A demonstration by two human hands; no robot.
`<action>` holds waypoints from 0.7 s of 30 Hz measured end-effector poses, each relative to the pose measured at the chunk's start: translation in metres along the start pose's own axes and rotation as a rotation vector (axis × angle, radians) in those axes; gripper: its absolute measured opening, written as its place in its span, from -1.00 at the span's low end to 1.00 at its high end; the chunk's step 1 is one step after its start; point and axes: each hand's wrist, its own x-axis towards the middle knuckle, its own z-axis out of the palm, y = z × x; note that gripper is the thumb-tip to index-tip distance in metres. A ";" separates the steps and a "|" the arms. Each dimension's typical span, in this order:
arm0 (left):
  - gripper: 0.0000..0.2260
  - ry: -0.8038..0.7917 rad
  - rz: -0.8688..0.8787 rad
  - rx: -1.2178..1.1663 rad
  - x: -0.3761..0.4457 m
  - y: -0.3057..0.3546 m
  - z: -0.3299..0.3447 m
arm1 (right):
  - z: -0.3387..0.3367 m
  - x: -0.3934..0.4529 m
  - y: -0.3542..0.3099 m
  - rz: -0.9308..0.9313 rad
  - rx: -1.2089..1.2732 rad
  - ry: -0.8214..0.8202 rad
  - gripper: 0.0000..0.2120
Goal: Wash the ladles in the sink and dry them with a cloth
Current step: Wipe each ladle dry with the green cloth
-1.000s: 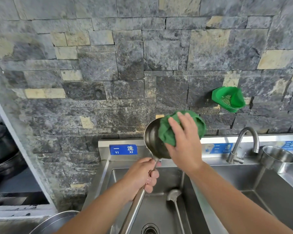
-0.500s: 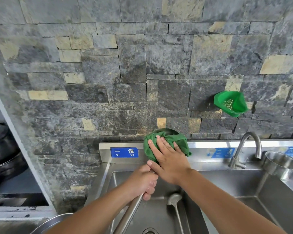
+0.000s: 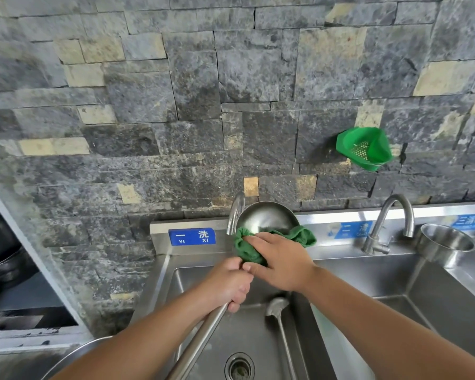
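Two ladles. One large ladle, bowl raised ahead of both hands, handle running back and down toward the person; left hand wrapped round the handle, right hand nearer the bowl, fingers flat, pressing one green cloth against the bowl's lower edge. One small ladle lying in the left basin of the sink, handle toward the person. Two taps, one steel cup, one green strainer on the wall.
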 end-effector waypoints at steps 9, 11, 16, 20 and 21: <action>-0.84 -0.029 -0.029 0.103 0.018 -0.016 0.008 | 0.016 -0.031 0.034 -0.074 0.142 -0.052 -0.48; -0.86 -0.013 -0.033 0.128 0.025 -0.025 0.012 | 0.021 -0.037 0.043 -0.093 0.128 -0.146 -0.53; -0.83 -0.024 -0.066 0.237 0.039 -0.042 0.025 | 0.050 -0.055 0.071 -0.206 -0.002 -0.272 -0.58; -0.89 0.037 -0.072 0.349 0.051 -0.057 0.033 | 0.092 -0.076 0.099 -0.312 -0.147 -0.209 -0.67; -0.93 0.055 -0.074 0.364 0.055 -0.061 0.034 | 0.104 -0.082 0.110 -0.308 -0.153 -0.216 -0.65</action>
